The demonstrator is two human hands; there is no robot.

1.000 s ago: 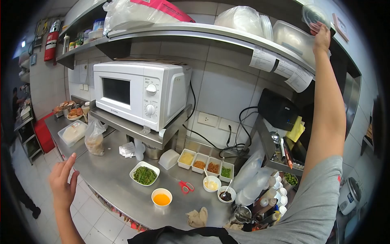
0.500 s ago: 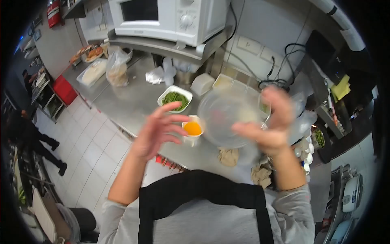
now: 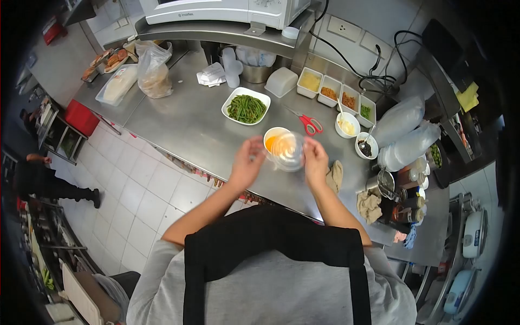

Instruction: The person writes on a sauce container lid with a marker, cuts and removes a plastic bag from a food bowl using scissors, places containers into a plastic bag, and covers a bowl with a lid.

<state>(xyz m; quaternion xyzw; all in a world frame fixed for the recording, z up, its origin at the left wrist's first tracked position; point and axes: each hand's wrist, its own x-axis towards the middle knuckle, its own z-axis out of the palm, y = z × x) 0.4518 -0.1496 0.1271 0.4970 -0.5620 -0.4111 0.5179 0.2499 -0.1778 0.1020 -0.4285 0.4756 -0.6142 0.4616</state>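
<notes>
A clear round plastic lid (image 3: 290,153) is tilted over the right side of a white cup (image 3: 277,130) of orange liquid. My right hand (image 3: 315,160) grips the lid's right edge between thumb and fingers. Close by the cup's left side is my left hand (image 3: 249,158), its bent fingers apart and slightly blurred. Whether it touches the cup, I cannot tell. Behind them stands a square white bowl of green beans (image 3: 247,107), with red-handled scissors (image 3: 311,124) lying to the right.
White containers of chopped food (image 3: 310,81) line the back right, near two small bowls (image 3: 347,125) with spoons. A folded cloth (image 3: 335,176) lies right of my hand. Bottles (image 3: 409,203) crowd the right edge. Bagged food (image 3: 154,73) sits back left. Another person (image 3: 49,179) stands far left.
My hands have come down and closer together at the cup. A large blurred clear round thing near my right hand no longer shows there; the lid is now over the cup. The view has shifted.
</notes>
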